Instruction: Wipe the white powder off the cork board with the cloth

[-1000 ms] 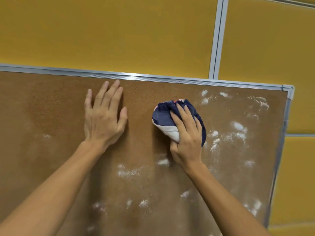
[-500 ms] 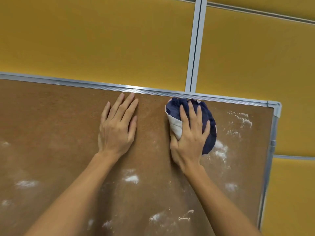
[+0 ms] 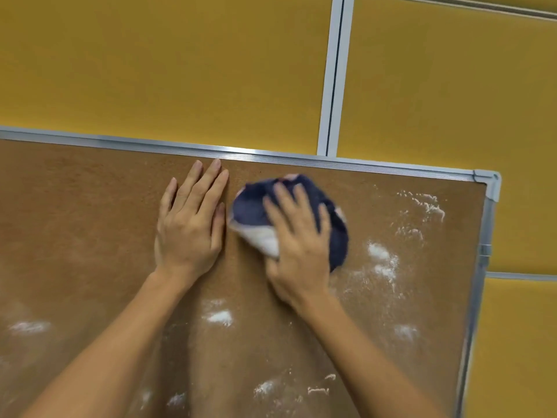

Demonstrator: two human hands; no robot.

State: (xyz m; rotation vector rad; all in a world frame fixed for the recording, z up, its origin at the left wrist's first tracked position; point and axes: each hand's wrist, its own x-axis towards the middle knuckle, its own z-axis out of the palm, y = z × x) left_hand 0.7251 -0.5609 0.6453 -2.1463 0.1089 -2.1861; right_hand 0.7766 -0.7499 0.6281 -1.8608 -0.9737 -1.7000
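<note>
Under the right hand (image 3: 297,245), a bunched cloth (image 3: 319,206) of dark blue with a white patch is pressed against the cork board (image 3: 90,221). The fingers (image 3: 281,197) are spread over the bundle and the palm bears down on it, so the cloth is held by pressure against the surface and is not pinched; the thumb side lies on the white patch. Hand and cloth are blurred, which suggests a wiping stroke in progress. The cloth sits in the far part of the board, just near of the metal frame (image 3: 361,168) along the far edge, and close beside the left hand (image 3: 190,224).

The left hand is laid flat on the cork, fingers together and pointing toward the far frame, with nothing grasped; it appears to steady the board. Both bare forearms reach in from the near edge and converge toward the far centre.

As for progress, the band around and to the left of both hands looks largely free of white powder (image 3: 381,260), with only a faint haze left. Much is judged still to be done: thick patches lie just right of the cloth, a scatter is seen toward the far right corner, a clump (image 3: 220,316) rests between the two forearms, further smears (image 3: 319,389) lie along the near edge, and a pale patch (image 3: 28,327) is seen at the near left. The task is therefore judged partly done, perhaps under half.
</note>
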